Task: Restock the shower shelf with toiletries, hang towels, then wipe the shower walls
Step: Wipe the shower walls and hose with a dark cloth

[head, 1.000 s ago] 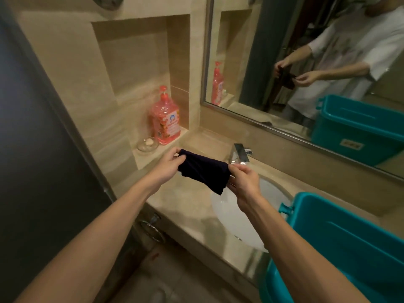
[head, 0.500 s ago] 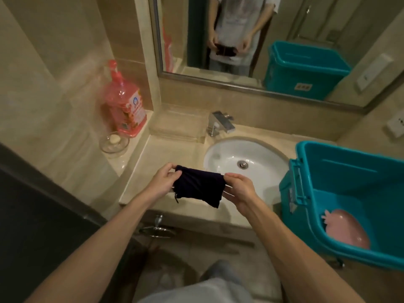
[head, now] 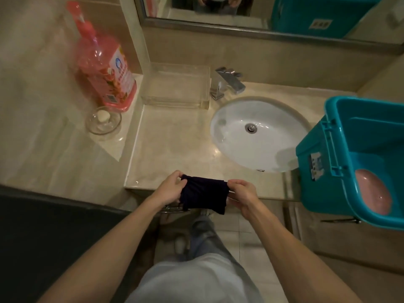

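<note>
Drawn back from the sink (head: 229, 127) since the earlier frames, the dark cloth (head: 203, 194) is now being held just off the front edge of the desk (head: 175, 145), in front of the sink and slightly to its left, rather than over the desk surface. It is being stretched between both hands and is hanging slack below them. Its upper left corner is being pinched by the curled fingers and thumb of the left hand (head: 169, 190), and its upper right corner is being gripped the same way by the right hand (head: 241, 194). Behind the sink a faucet (head: 229, 80) is being shown, with a clear tray (head: 175, 88) just to its left. Further left of the sink, on a raised ledge, a pink pump bottle (head: 105, 68) is standing upright, and a glass dish (head: 102, 121) is sitting just in front of it. Right of the sink, touching its rim in this view, a teal bin (head: 317, 171) is carrying a pink object (head: 371, 193). Above the sink a mirror (head: 218, 7) is reflecting the hands.
</note>
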